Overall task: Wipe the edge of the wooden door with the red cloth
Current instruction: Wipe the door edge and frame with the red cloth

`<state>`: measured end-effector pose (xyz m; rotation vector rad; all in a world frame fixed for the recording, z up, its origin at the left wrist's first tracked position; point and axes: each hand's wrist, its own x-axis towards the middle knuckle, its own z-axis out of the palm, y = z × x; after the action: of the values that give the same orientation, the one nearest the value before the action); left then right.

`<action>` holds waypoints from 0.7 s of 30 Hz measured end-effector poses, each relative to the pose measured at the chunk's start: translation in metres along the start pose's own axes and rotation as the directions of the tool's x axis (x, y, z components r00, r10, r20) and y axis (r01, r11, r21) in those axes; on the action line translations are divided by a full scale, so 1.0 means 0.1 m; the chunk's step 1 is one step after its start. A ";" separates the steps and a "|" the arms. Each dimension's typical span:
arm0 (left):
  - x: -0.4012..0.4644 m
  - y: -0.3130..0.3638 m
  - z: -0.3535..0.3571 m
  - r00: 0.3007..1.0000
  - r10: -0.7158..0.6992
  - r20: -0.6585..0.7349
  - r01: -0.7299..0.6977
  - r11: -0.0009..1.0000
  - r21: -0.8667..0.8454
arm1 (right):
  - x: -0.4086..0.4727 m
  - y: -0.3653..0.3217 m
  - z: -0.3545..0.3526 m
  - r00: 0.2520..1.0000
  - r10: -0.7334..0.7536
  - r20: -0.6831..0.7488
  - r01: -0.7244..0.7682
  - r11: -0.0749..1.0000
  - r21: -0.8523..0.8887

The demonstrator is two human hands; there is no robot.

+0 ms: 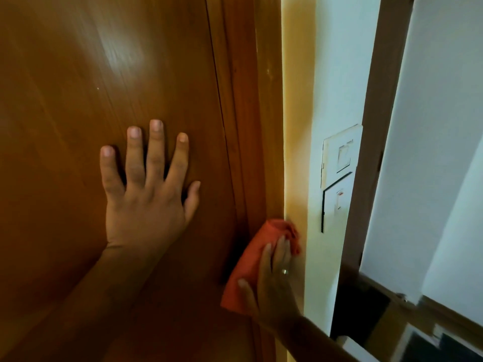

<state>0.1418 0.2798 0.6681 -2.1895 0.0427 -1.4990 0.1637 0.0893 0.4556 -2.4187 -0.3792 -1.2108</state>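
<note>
Head view is looking down along the wooden door (78,87), its glossy brown face filling the left half of the shot. The left hand (146,202) is lying flat against that face, palm down, fingers spread and pointing up, holding nothing. Over to the right, the door's edge (243,126) is running top to bottom as a strip of darker wood, with a paler wooden strip just beside it.

Down low, the right hand (274,280) is pressing the red cloth (251,262) against that edge. The fingers are lying extended over the cloth, the thumb is sitting on its lower part, and a ring (285,271) is showing on one finger. The cloth is bunching at its top, where it is meeting the boundary between the wood and the cream wall (337,74), and its lower part is hanging out below the hand toward the door face.

On the wall, right of the cloth, two white switch plates (339,163) are sitting one above the other. Farther right, a brown frame (379,113) is bordering a pale panel.
</note>
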 end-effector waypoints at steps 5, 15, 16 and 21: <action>0.00 0.01 0.02 1.000 0.002 -0.026 -0.001 0.999 0.042 | 1.63 -0.40 -0.71 0.936 -0.013 -0.351 0.057 0.992 0.115; 0.35 -0.20 -0.31 0.999 0.036 -0.011 -0.036 0.997 0.061 | 1.25 -0.19 -0.71 0.987 -0.097 -0.124 0.094 0.995 -0.035; 0.53 -0.32 -0.38 0.998 0.050 -0.036 -0.047 0.997 0.062 | 1.14 -0.18 -0.70 0.992 -0.094 -0.090 0.092 0.996 -0.020; 1.65 -0.98 -0.74 0.995 0.002 -0.102 0.010 0.993 0.114 | 1.98 -0.51 -1.17 0.983 -0.066 -0.172 0.092 0.984 0.150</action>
<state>0.1187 0.2916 0.8718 -2.0230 -0.0140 -1.5750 0.1775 0.0903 0.6909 -2.1695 -0.5047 -1.3529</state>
